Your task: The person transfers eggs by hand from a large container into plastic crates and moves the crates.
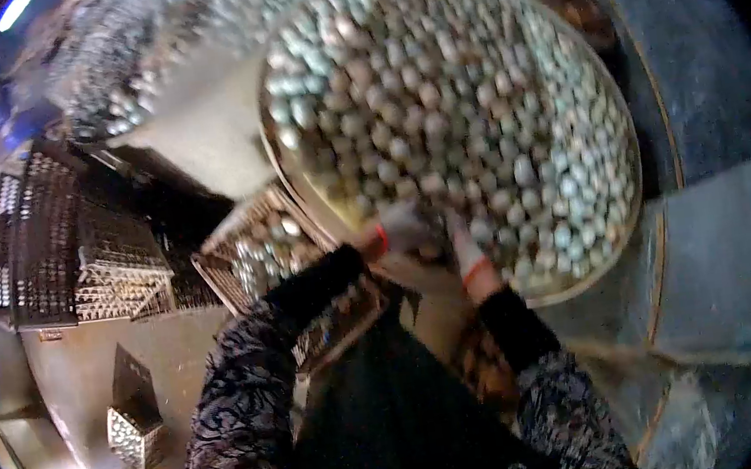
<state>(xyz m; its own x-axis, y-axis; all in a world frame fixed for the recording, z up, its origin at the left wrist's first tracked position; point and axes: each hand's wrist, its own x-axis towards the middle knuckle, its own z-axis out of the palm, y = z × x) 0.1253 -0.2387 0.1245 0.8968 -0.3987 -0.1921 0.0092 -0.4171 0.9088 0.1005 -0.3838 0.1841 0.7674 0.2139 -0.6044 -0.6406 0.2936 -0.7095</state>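
Note:
A large round tub [293,181] heaped with eggs [437,121] fills the upper middle; the eggs range from pale greenish to brownish. At its near rim, my left hand [405,225], in a greyish glove with a red band at the wrist, reaches in among the eggs. Close beside it on the right is my right hand [467,244], also gloved, with an orange-red wristband. Dark, egg-like shapes lie between the two hands. Blur and the eggs around them hide the fingers, so what they grip does not show.
Left of the tub stands a plastic crate [216,273] partly filled with eggs, with another crate [368,314] nearer my body. Stacked crates [34,246] stand at far left, and a small egg-filled crate [135,440] sits on the floor. More eggs [185,25] are heaped behind.

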